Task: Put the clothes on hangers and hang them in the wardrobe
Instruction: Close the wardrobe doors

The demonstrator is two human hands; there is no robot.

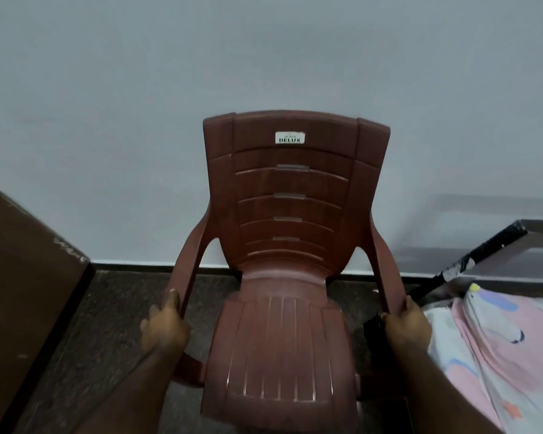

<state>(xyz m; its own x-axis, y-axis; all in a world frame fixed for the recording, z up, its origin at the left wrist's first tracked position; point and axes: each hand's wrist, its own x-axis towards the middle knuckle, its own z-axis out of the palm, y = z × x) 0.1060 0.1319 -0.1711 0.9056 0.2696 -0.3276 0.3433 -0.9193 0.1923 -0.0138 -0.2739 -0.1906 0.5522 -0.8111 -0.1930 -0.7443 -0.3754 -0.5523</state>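
A brown plastic armchair (282, 339) stands in front of me against a pale wall, its seat bare. My left hand (163, 327) grips the chair's left armrest. My right hand (406, 327) grips the right armrest. No clothes, hangers or wardrobe interior show in this view.
A dark brown wooden panel (25, 292) stands at the left. At the right lies a bed with a pink and white patterned sheet (496, 349) and a black metal frame rail (470, 261). The floor (113, 308) is dark and speckled.
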